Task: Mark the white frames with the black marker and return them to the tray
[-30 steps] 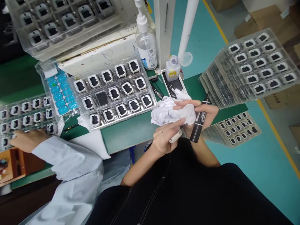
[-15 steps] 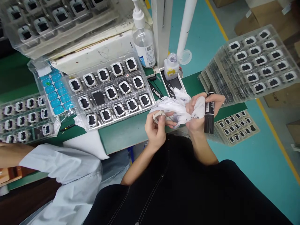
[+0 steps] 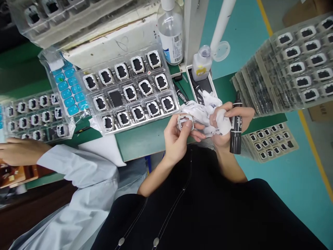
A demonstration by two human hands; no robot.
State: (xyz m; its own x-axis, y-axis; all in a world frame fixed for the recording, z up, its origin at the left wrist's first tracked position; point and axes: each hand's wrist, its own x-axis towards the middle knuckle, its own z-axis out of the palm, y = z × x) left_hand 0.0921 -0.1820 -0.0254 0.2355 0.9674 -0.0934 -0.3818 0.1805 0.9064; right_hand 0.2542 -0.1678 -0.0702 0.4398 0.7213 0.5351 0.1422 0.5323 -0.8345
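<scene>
My left hand (image 3: 178, 139) is closed around a small whitish watch-case frame (image 3: 185, 122), the thumb pressed on its lower rim. My right hand (image 3: 225, 128) grips a crumpled white cloth (image 3: 201, 113) with dark smudges. The same hand also holds a thick black marker (image 3: 236, 130), its tip end up, between the fingers. The cloth's left part hangs by my left fingers; I cannot tell if they touch it. A clear tray (image 3: 130, 92) of similar frames lies on the green table to the left, one pocket holding no frame.
Behind stand a pump bottle (image 3: 170, 38) and a small white bottle (image 3: 202, 64) with its lid open, in a shallow box (image 3: 213, 91). Tall tray stacks (image 3: 260, 80) rise at right. Blue pads (image 3: 68, 88) lie left. A co-worker's sleeve (image 3: 85, 170) reaches in at lower left.
The view has shifted, so most things sit further right. My left hand has turned the frame so its opening faces up more. The co-worker's hand shows more fully.
</scene>
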